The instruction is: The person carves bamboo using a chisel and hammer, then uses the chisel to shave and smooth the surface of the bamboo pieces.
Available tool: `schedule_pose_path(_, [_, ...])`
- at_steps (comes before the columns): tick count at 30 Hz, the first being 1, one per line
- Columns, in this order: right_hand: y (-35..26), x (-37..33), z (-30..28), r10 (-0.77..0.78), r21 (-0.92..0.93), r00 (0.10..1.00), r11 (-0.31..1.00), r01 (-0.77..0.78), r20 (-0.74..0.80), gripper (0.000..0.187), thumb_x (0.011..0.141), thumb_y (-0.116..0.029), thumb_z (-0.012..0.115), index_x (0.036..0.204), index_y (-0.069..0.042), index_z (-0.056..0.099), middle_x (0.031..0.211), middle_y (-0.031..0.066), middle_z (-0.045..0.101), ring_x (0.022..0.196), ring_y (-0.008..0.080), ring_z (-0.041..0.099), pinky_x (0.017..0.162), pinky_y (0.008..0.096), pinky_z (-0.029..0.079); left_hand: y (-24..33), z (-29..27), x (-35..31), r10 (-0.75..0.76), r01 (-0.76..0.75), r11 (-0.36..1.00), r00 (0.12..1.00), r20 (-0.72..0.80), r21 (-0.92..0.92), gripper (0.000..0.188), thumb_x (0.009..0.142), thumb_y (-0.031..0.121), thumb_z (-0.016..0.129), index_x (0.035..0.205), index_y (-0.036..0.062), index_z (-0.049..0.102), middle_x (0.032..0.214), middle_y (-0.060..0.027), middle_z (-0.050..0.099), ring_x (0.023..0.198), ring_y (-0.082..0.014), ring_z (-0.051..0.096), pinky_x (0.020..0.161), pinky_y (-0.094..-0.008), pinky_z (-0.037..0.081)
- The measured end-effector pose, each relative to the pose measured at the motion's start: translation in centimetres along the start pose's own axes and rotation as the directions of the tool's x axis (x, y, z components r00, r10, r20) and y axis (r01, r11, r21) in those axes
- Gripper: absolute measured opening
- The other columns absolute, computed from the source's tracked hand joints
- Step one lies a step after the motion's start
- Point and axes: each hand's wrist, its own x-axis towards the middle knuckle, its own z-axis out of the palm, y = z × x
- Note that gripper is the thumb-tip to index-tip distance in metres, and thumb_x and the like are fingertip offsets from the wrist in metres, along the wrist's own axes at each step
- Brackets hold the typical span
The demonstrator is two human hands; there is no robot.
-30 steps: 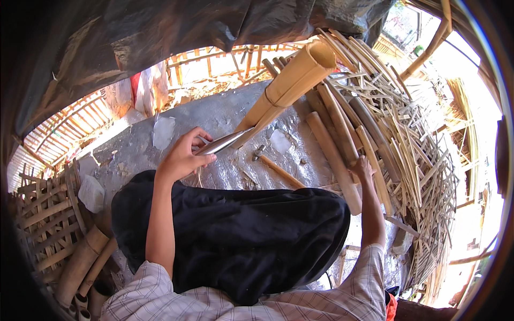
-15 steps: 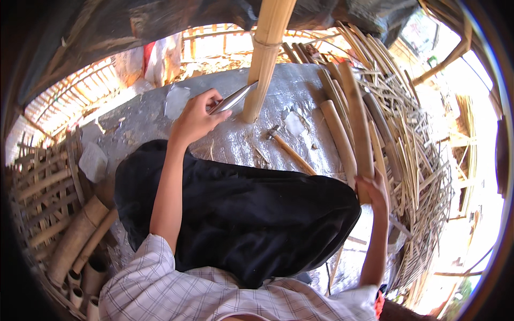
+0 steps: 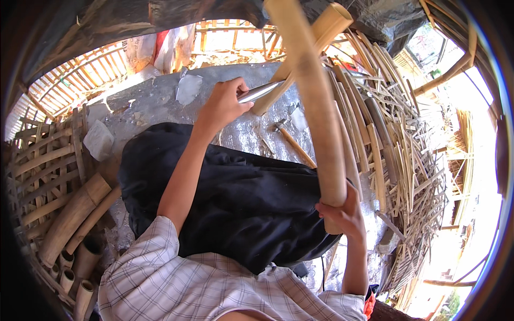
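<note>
My left hand point(image 3: 226, 102) is closed around a narrow silver metal blade point(image 3: 262, 92). The blade's far end meets a bamboo pole point(image 3: 327, 28) that stands on the sheet-covered surface and leans to the right. Whether it has cut into the bamboo cannot be seen. Fingers of my right hand point(image 3: 347, 214) wrap the near end of a thick bamboo length point(image 3: 316, 101), lifted so that it slants up across the leaning pole. A small hammer point(image 3: 294, 144) with a wooden handle lies beyond my lap, between both hands.
Split bamboo pieces point(image 3: 377, 166) and a heap of thin strips point(image 3: 417, 176) lie to the right. Short bamboo tubes point(image 3: 75, 211) and a woven bamboo lattice point(image 3: 45, 155) are at the left. A pale block point(image 3: 99, 140) sits near my knee.
My right hand has raised the thick bamboo length off the pieces at the right and brought it inward. The standing pole now tilts right. My left hand, with the blade, has shifted right.
</note>
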Motion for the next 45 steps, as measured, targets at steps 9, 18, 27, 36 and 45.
schedule_pose_path(9, [0.9,2.2,1.8,0.128,0.007,0.991,0.992,-0.128,0.049,0.04,0.085,-0.008,0.079,0.118,0.004,0.059,0.083,0.0074,0.068,0.068,0.015,0.07,0.063,0.0308,0.059,0.2,-2.1,0.2,-0.051,0.027,0.968,0.994,0.092,0.248,0.034,0.081,0.028,0.085,0.084,-0.0016,0.068,0.068,-0.0141,0.066,0.065,-0.0263,0.065,0.064,-0.0394,0.048])
schedule_pose_path(18, [0.0,3.1,2.7,0.208,-0.195,0.976,0.956,-0.218,-0.068,0.036,0.083,-0.005,0.078,0.112,0.002,0.058,0.081,0.0077,0.066,0.062,0.0157,0.069,0.056,0.0305,0.056,-0.6,-1.8,0.8,-0.188,0.117,0.946,0.958,0.218,0.302,0.041,0.081,0.036,0.085,0.1,0.0006,0.076,0.091,-0.0216,0.074,0.09,-0.0377,0.072,0.08,-0.0456,0.054])
schedule_pose_path(27, [-3.1,1.9,0.3,-0.404,-0.169,0.817,0.915,0.367,-0.412,0.045,0.084,-0.003,0.077,0.123,0.006,0.056,0.085,0.0109,0.069,0.073,0.0179,0.07,0.065,0.0317,0.059,-0.2,-0.7,0.5,-0.18,0.139,0.949,0.976,0.124,0.283,0.042,0.081,0.036,0.085,0.101,0.0,0.077,0.088,-0.022,0.073,0.085,-0.0378,0.072,0.078,-0.0453,0.055])
schedule_pose_path(36, [0.2,4.3,1.7,0.031,-0.428,0.994,0.901,-0.073,-0.106,0.042,0.08,-0.015,0.083,0.107,0.006,0.058,0.08,0.0202,0.07,0.062,0.0262,0.071,0.055,0.0378,0.054,-3.7,1.0,1.1,-0.085,0.063,0.906,0.996,0.032,0.419,0.045,0.086,0.036,0.08,0.109,-0.0021,0.071,0.095,-0.0218,0.072,0.089,-0.0343,0.071,0.078,-0.0433,0.053])
schedule_pose_path(45, [-9.7,1.1,-1.4,-0.442,-0.302,0.831,0.887,0.349,-0.337,0.041,0.084,-0.009,0.08,0.117,0.005,0.059,0.084,0.0105,0.069,0.064,0.0125,0.065,0.057,0.0318,0.054,-4.2,1.0,2.8,-0.341,0.237,0.828,0.932,0.12,0.509,0.052,0.09,0.043,0.074,0.122,0.0027,0.067,0.118,-0.0215,0.072,0.11,-0.0406,0.069,0.093,-0.0485,0.055])
